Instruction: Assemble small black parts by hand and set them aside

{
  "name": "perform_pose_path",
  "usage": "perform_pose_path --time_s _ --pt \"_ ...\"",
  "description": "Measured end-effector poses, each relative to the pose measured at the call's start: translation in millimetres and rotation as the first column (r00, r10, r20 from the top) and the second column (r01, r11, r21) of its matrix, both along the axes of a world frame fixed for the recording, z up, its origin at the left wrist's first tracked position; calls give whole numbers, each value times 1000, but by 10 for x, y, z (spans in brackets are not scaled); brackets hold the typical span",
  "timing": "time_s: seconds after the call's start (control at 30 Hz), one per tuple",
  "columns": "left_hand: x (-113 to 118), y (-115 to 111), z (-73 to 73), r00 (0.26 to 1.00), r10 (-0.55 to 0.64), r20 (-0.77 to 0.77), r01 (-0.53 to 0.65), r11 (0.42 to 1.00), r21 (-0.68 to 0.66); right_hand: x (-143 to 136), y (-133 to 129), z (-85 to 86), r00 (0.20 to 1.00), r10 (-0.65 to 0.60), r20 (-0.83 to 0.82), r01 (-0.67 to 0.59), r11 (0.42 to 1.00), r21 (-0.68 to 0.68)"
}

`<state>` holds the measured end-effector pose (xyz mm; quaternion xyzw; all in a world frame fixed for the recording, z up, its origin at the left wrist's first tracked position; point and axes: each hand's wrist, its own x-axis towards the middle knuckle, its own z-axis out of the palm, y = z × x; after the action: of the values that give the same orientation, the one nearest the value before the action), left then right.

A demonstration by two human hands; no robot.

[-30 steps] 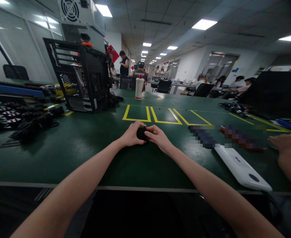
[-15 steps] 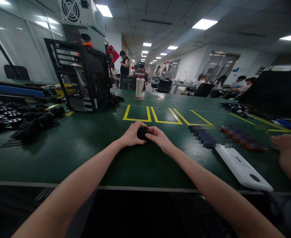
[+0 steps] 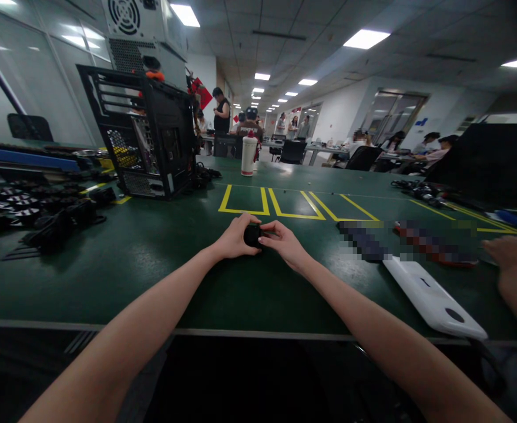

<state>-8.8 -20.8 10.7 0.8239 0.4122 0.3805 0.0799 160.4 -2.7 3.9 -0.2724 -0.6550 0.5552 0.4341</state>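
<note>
A small black rounded object point(image 3: 252, 236) is held just over or on the green table point(image 3: 258, 294); its exact kind cannot be made out. My left hand point(image 3: 234, 238) curves round its left side, thumb below and fingers above. From the right, my right hand point(image 3: 284, 244) pinches its edge between thumb and fingertips. Parts of the object are hidden behind my fingers. Beyond both hands, yellow tape outlines point(image 3: 244, 211) mark the tabletop.
An open black computer case point(image 3: 170, 141) stands at the back left, near dark cables and parts point(image 3: 60, 226). A white bottle point(image 3: 248, 157) is farther back. To the right lie a white elongated device point(image 3: 430, 296), blurred-out phone-like items, and another person's hand point(image 3: 516, 255).
My hands keep their hold on the black object, with hardly any movement. The view has shifted very slightly.
</note>
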Motion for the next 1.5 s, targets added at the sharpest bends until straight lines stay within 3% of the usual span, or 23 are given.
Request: perform_pose_path --time_s 0.4,1.07,1.5 --pt "-4 4 10 1000 11 -6 -11 1000 -20 -5 12 -15 996 -79 39 80 997 -8" --pt "10 -6 7 1000 1 12 0 1000 -15 -7 42 -42 999 -40 36 44 991 -128" --pt "10 -25 33 1000 10 20 -9 999 -47 -4 -21 -1 996 -70 53 72 997 -36"
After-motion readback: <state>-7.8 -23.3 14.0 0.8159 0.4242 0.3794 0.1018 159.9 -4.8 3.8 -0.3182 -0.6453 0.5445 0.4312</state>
